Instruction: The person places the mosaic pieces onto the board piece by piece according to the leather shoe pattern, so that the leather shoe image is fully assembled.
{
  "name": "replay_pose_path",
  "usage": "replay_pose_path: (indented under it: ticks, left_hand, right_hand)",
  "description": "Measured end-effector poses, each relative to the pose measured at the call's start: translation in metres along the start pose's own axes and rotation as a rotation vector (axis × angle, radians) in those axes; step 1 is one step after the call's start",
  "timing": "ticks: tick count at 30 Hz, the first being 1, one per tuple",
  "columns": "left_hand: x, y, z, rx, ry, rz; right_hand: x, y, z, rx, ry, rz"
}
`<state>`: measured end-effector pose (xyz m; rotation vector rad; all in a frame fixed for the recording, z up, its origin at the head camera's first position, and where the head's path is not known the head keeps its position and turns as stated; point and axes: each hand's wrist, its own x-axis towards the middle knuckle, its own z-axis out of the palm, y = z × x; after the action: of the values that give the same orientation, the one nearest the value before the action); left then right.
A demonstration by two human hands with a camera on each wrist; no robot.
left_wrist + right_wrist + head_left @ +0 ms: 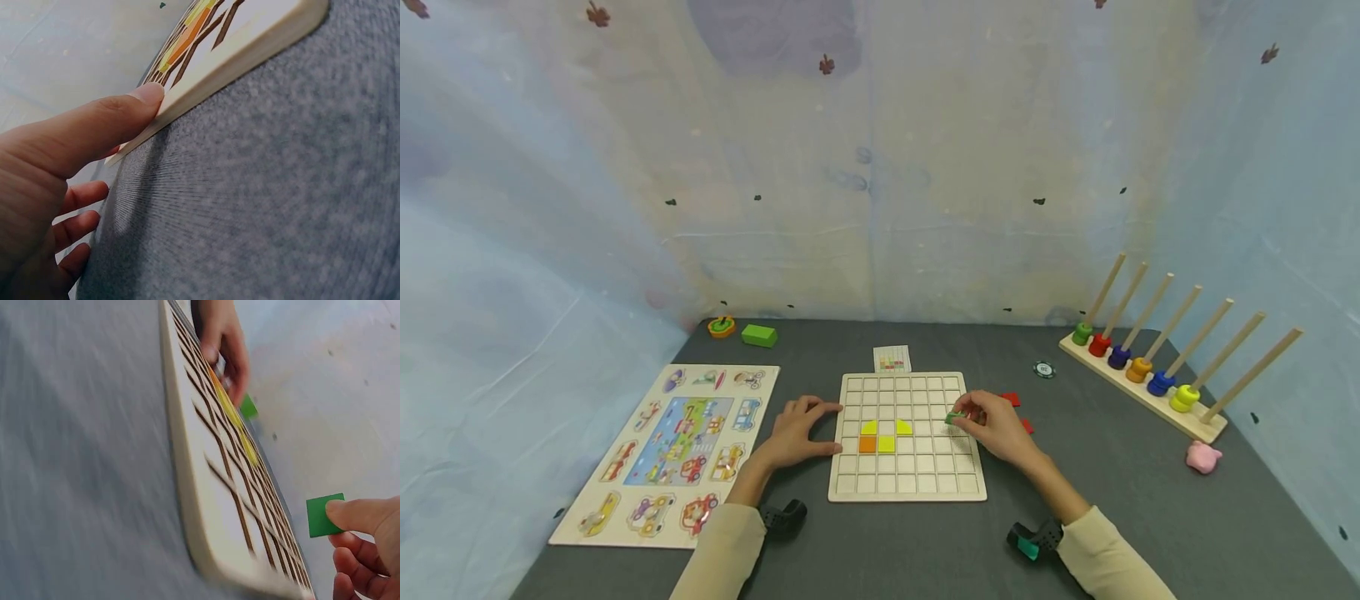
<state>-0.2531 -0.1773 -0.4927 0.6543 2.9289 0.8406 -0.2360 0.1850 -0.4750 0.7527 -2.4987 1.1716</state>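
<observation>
Here, I see the right hand pinching a small green square tile between thumb and fingertips, held just above the right side of the wooden grid board, which lies mid-table nearer the front edge. The tile sits at the hand's leftward tip, toward the board's centre, so the open cells lie to the left of the right hand; that hand is the nearer one to them. In the right wrist view the tile looks flat, thin and plain green, clear of the board's surface, its face turned toward the camera.

Left hand is relaxed, fingers straight, thumb tip against the board's left edge; it grasps nothing.

On the board: two yellow quarter-round pieces, and in the row toward me an orange square beside a yellow square, all left of centre. Red tiles lie on the table just beyond the right hand. A pattern card lies by the board's far edge.
</observation>
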Motion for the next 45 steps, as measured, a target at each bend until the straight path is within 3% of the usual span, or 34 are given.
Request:
replay_pose_path:
  ticks: [6, 11, 19, 23, 28, 34, 45]
  left_hand:
    - [0.000, 0.000, 0.000, -0.012, -0.006, -0.001]
    - [0.000, -0.002, 0.002, -0.004, 0.001, 0.006]
    - [0.000, -0.001, 0.002, -0.021, -0.002, 0.004]
    - [-0.001, 0.000, 0.001, -0.020, -0.003, 0.006]
    - [0.000, -0.001, 0.001, -0.012, 0.002, 0.007]
    - [0.000, -0.002, 0.001, -0.010, 0.006, 0.010]
    - [0.000, -0.002, 0.001, -0.005, 0.008, 0.009]
  right_hand:
    - [0.005, -0.020, 0.028, 0.086, -0.123, -0.071]
    - [0.008, -0.039, 0.051, 0.129, -0.207, -0.046]
    - [0.012, -0.061, 0.083, 0.192, -0.212, -0.101]
    - [0.012, -0.065, 0.094, 0.170, -0.203, -0.125]
    - [0.013, -0.067, 0.099, 0.070, -0.169, -0.121]
    - [0.015, -0.067, 0.101, -0.060, -0.186, -0.162]
    - [0.017, -0.055, 0.080, -0.033, -0.147, -0.239]
